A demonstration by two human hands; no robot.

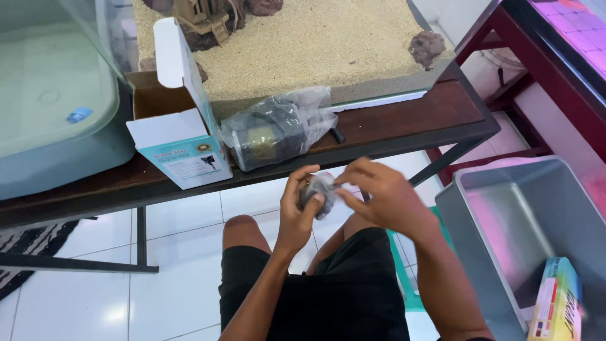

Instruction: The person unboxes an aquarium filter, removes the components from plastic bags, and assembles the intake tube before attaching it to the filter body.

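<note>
Both hands' fingers [314, 203] clamp a small bagged part [320, 191] below the open box [180, 136]

A small dark part [317, 192] wrapped in thin, crinkled clear plastic is held between the left hand [298, 208] and the right hand [379, 196]. A larger bag [278, 126] of the same glossy, wrinkled film is seen on the table [404, 120], whose top looks like dark, smooth wood — its frame like matt black metal. The open box [180, 136] is made of cardboard, brown inside and printed smooth outside. Coarse, grainy sand [315, 44] and rough, pitted rocks [427, 47] are shown behind clear glass. The floor tiles [177, 290] are glossy — the grey tub [505, 233] is smooth plastic. The shorts [341, 297] are matt black cloth.
</note>
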